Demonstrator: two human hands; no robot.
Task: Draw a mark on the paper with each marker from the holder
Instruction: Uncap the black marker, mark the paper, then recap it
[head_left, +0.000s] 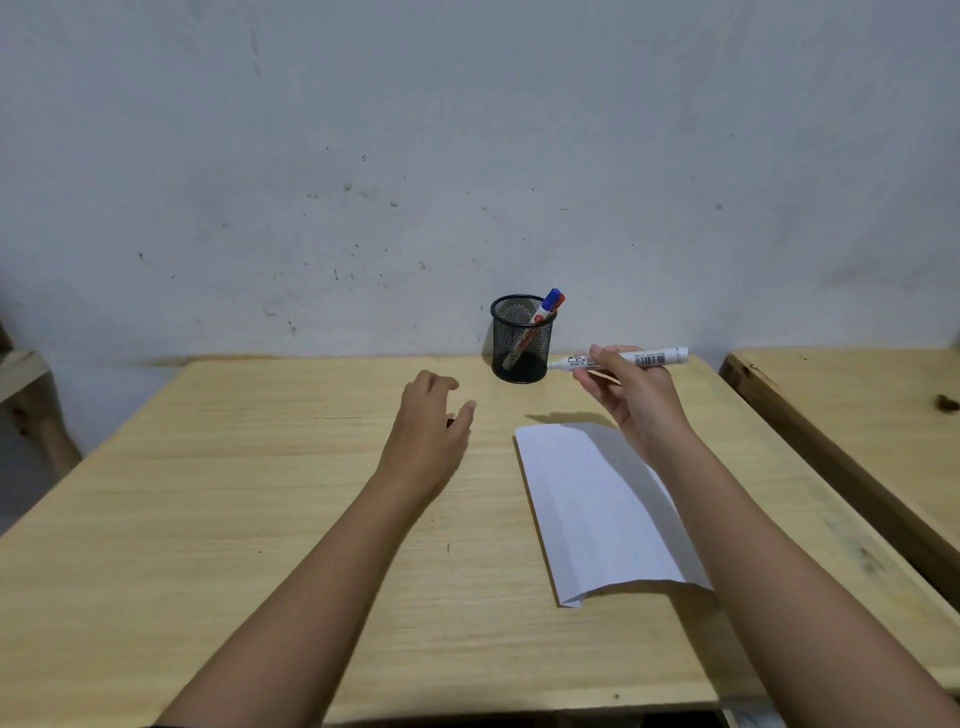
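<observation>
While a black mesh holder (523, 339) stands at the far edge of a pale wooden table (249, 519), close against the wall, a person's two bare arms reach toward it. Two markers lean inside the holder, a blue-capped marker (548, 302) and, just behind it, a red-capped marker (559, 300), both tilted to the holder's right.

Just right of the holder, the right hand (631, 397) is raised above the table, fingers closed around the middle of a white marker (621, 359). It lies level, tip pointing toward the holder and apparently uncapped. To the holder's left and nearer the person, the left hand (431, 421) hovers low over the wood, fingers loosely curled; a small dark object (450, 422), possibly the cap, shows under them, but I cannot tell whether the hand grips it.

A white paper (597, 512) lies nearer the person than the holder, slightly to its right, creased lengthwise and not quite flat. No mark is visible on it.

The marker looks light, stiff and smooth, best held mid-barrel nearer the tip for control. The paper is likely thin and may slide or buckle under the tip unless the free hand steadies it.

Behind the holder rises a scuffed, speckled grey-white wall (363, 156). A second wooden table (857, 395) stands well to the holder's right.
</observation>
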